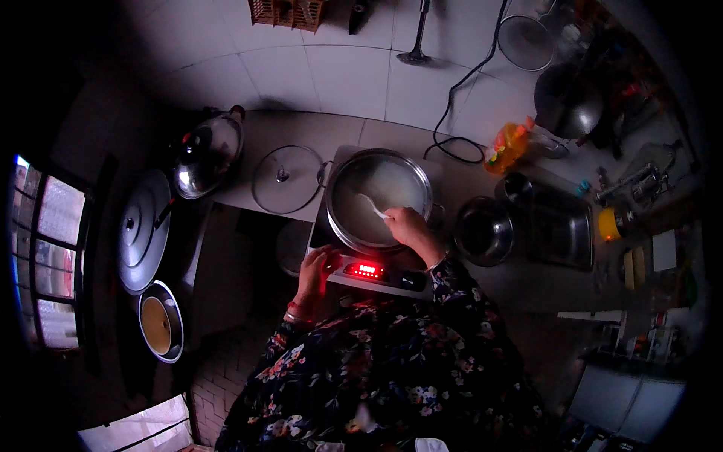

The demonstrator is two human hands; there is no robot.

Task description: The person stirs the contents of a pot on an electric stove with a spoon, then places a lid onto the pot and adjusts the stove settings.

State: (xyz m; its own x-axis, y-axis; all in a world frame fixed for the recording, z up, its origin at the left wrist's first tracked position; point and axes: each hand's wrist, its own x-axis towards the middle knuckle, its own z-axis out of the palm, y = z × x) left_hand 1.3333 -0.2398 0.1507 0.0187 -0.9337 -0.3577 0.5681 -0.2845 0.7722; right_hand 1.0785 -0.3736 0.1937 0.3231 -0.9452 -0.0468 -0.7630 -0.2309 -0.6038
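Observation:
A wide stainless steel pot (339,223) stands on an induction cooker (350,282) with a lit red display (367,269). Pale, cloudy liquid (390,186) fills much of the pot. My right hand (408,223) reaches over the near rim and grips a white spoon (373,204), whose far end dips into the liquid. At the left end of the control panel, the fingers of my left hand (315,270) are on a dark knob (333,263). Another dark knob (413,280) sits at the panel's right end.
Left of the pot lies a glass lid (287,181), with a lidded wok (208,155) beyond. Metal bowls (484,231) and a sink (562,226) are on the right. A black cord (450,107) hangs behind, near an orange plastic bag (508,147). A large metal lid (144,231) stands far left.

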